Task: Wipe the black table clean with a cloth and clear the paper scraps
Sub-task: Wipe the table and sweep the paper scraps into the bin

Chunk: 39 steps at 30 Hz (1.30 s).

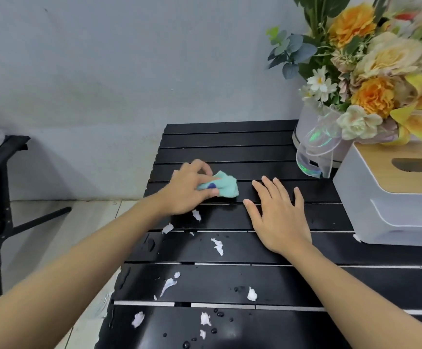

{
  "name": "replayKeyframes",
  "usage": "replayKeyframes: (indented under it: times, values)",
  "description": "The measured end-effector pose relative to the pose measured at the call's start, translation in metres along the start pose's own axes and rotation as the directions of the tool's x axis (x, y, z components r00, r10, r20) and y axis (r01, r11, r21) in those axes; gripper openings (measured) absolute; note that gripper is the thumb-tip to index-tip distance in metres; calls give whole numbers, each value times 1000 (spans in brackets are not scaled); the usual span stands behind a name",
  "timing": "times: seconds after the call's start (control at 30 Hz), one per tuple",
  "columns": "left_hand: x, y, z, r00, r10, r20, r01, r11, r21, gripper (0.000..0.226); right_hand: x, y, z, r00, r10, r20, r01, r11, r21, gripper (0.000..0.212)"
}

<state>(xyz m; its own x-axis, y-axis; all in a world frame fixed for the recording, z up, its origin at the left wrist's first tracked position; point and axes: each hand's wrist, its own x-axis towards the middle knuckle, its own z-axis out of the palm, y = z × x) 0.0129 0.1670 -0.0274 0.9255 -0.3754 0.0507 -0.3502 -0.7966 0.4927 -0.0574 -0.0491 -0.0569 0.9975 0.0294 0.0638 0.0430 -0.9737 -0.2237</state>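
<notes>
While the head camera looks down along two bare forearms, a black slatted counter [230, 147] fills the lower right of the view, its surface glossy and wet. Clock directions below are taken from the counter's middle.

At 11 o'clock lies a small mint-green cloth [226, 185], crumpled into a soft wad, with a dark blue spot at its near-left edge. The left hand [189, 187] grips it from the left, fingers curled over the top and thumb tucked against the near side, pressing it onto a slat. This hand is slightly blurred.

Just right of the cloth, not touching it, the right hand [277, 217] rests palm down on the counter, open, with straight fingers spread and pointing toward 12 o'clock.

Torn white paper scraps [217, 246] lie scattered from 9 o'clock round to 6 o'clock, about ten small shreds, all nearer the viewer than the cloth. Water droplets [220, 314] bead among the nearest scraps at 6 o'clock.

At 3 o'clock sits a white tissue box [393, 205] with a wooden lid. Behind it, at 1 o'clock, stands a bouquet [371, 71] of orange and cream flowers in a white container. Beyond the counter's left edge, a black stand [0, 172] sits on a pale tiled floor.
</notes>
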Motion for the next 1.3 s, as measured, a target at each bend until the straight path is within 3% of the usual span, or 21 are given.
replayKeyframes:
  times: [0.1,0.2,0.27,0.37,0.43,0.47,0.5,0.57,0.67,0.73,0.83,0.93,1.0,1.03,1.07,1.1,1.2,1.3]
  values:
    - [18,-30,-25,933,-270,-239,289,956,45,41,2,1,0,1000,2,2,-2,1000,14,59]
    - [26,-49,-21,778,-551,-301,614,769,178,44,4,1,1,1000,0,5,0,1000,14,60]
    - [24,-25,5,800,-503,-327,589,764,264,42,4,0,1,1000,2,-4,-2,1000,28,59]
    - [16,32,38,950,-276,-146,308,903,299,38,1,-1,0,1000,14,-23,-12,996,84,55]
    - [13,51,23,969,-232,80,231,973,28,21,-1,2,-4,999,19,-48,-9,982,190,48]
    - [11,51,9,965,-229,126,247,956,-156,21,-3,6,-8,998,24,-54,-10,966,259,45]
    - [8,44,-7,959,-263,102,281,927,-249,30,-6,11,-12,998,29,-54,-11,950,312,43]
    - [-3,21,-38,916,-394,-72,369,900,-234,36,-16,28,-19,999,33,-43,-19,956,293,42]
    - [-31,-27,-54,811,-488,-324,547,828,124,42,-38,53,-20,999,33,-2,-33,991,133,48]
    - [-44,-41,-38,797,-505,-331,587,778,225,41,-46,59,-19,1000,22,-2,-22,996,90,52]
    - [-47,-27,3,807,-461,-369,554,807,204,43,-47,56,-16,999,26,-28,-24,998,60,52]
    - [-44,29,41,870,-375,-319,460,851,255,53,-47,54,-15,999,32,-35,-29,997,66,51]
    - [-44,74,53,957,-242,-162,266,953,147,53,-47,56,-16,999,35,-38,-33,997,64,51]
    - [-43,90,52,977,-206,-44,208,978,25,40,-48,57,-16,998,37,-41,-34,998,62,51]
    - [-39,98,45,979,-194,67,201,973,-114,30,-48,58,-16,998,36,-42,-33,997,63,50]
    - [-37,100,34,974,-204,98,220,955,-199,34,-48,58,-16,999,33,-41,-30,997,66,50]
    - [-41,64,-10,941,-324,-96,303,934,-187,42,-46,58,-18,999,31,-36,-28,996,79,50]
    - [-67,1,-27,784,-537,-310,521,842,-142,34,-47,57,-16,999,32,-28,-31,998,56,50]
